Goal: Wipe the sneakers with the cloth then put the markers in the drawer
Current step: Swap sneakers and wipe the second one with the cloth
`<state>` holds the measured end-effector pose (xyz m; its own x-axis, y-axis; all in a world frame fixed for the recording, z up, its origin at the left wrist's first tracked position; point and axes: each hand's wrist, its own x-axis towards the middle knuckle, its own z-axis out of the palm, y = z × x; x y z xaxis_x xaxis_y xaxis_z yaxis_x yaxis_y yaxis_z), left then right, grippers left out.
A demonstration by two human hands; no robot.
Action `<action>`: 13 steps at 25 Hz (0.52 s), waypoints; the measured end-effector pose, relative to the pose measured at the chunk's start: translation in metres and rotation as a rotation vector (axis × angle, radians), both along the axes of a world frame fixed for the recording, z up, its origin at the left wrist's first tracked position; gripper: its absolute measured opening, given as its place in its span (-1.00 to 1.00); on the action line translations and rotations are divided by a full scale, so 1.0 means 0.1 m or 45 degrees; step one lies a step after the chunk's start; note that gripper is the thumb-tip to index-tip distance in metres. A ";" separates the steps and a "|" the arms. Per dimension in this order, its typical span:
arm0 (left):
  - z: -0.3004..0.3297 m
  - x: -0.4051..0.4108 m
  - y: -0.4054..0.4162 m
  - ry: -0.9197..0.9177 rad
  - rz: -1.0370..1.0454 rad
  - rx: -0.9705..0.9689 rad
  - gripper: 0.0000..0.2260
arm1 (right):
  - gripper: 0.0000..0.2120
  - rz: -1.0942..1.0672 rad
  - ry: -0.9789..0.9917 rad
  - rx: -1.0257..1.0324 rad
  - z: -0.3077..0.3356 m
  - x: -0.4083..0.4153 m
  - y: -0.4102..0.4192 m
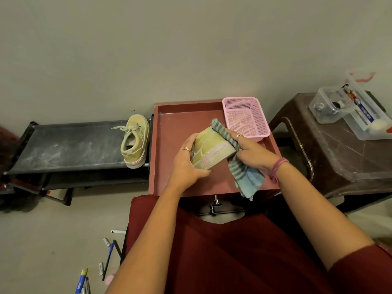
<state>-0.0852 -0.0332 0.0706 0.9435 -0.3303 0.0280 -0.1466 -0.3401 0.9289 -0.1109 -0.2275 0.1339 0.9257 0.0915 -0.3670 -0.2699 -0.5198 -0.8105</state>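
Gripping the sneaker [209, 150] over the red tray [169, 128], the left hand [186, 164] holds it tilted. The right hand [252, 152] presses the striped cloth [244, 177] against its sole edge. A second sneaker [134, 141] lies at the rack's [70, 145] right end; markers [108, 257] lie on the floor.

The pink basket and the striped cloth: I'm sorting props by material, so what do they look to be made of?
The pink basket looks like moulded plastic: rigid walls pierced in a regular mesh, uniform matt colour. The striped cloth, pressed on the sneaker by the right hand, seems soft woven or terry fabric: it drapes limply and folds, with a frayed edge. The exact fibre cannot be told.
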 end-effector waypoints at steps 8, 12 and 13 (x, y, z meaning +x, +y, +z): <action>-0.03 0.05 0.03 0.054 0.039 -0.100 -0.10 | -0.29 0.014 -0.530 -0.863 -0.08 -0.28 0.60; 0.00 0.00 0.05 0.072 0.040 -0.126 -0.17 | -0.48 0.035 -0.954 -1.335 -0.44 -0.43 0.68; 0.01 0.00 0.04 0.067 0.046 -0.142 -0.21 | -0.48 0.128 -0.998 -1.444 -0.54 -0.45 0.66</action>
